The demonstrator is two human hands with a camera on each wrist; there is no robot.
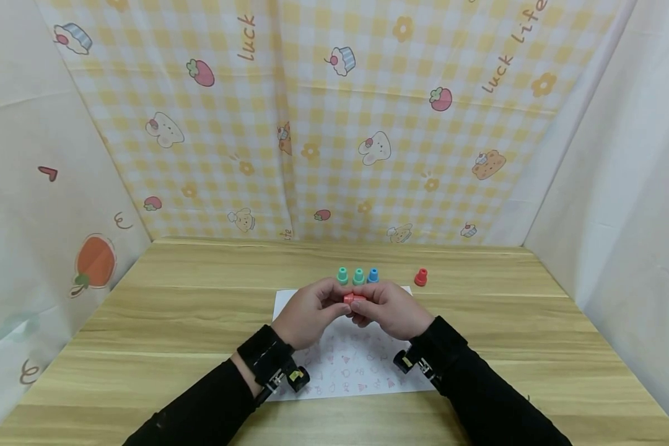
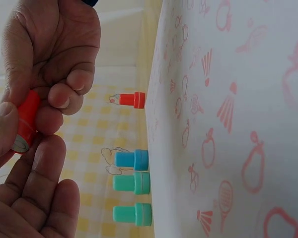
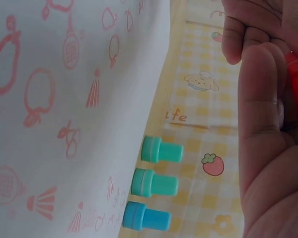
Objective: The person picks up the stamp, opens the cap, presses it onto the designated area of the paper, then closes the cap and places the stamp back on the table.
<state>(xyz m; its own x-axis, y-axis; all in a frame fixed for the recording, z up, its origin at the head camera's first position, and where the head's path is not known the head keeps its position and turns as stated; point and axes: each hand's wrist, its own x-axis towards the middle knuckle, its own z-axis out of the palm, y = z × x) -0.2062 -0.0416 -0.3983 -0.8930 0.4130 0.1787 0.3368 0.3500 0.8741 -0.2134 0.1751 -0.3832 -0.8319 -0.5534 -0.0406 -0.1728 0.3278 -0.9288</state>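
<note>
Two hands (image 1: 305,314) (image 1: 394,310) on one red stamp (image 2: 27,119)

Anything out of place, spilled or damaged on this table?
Nothing looks spilled or damaged. Only mildly odd: the standing red stamp is apart, to the right of the two green stamps and blue stamp, which form a row.

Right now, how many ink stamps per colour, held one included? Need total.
Red ink stamps: 2 (one held, one standing)
Green ink stamps: 2
Blue ink stamp: 1
Total: 5
</note>
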